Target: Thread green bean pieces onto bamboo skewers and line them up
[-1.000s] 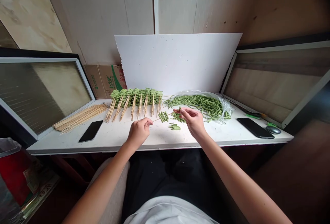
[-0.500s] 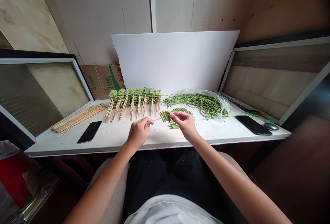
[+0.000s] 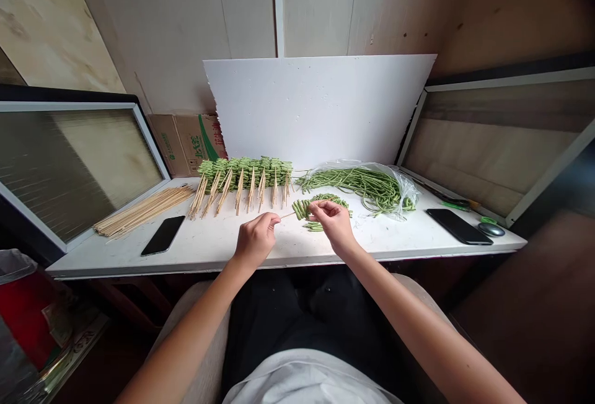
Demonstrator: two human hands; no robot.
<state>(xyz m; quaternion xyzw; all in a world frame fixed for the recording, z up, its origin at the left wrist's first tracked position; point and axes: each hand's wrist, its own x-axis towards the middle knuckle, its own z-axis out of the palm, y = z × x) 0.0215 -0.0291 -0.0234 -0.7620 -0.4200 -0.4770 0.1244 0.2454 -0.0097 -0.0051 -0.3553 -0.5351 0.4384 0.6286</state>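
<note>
My left hand (image 3: 255, 238) pinches one end of a stick (image 3: 287, 215), and my right hand (image 3: 331, 223), a little apart from it, has its fingertips closed at the bean pieces (image 3: 301, 209) on the other end; I can't tell exactly what they grip. The stick is above the near middle of the table (image 3: 223, 244). Just beside my right hand lie loose cut pieces (image 3: 313, 227). Beyond, to the left, are stacked skewers (image 3: 244, 175); to the right, long beans (image 3: 367, 186) in a clear bag (image 3: 409, 196). Bare sticks (image 3: 142, 210) lie far left.

Two dark phones (image 3: 163, 235) beside a grey mouse (image 3: 491, 229).
</note>
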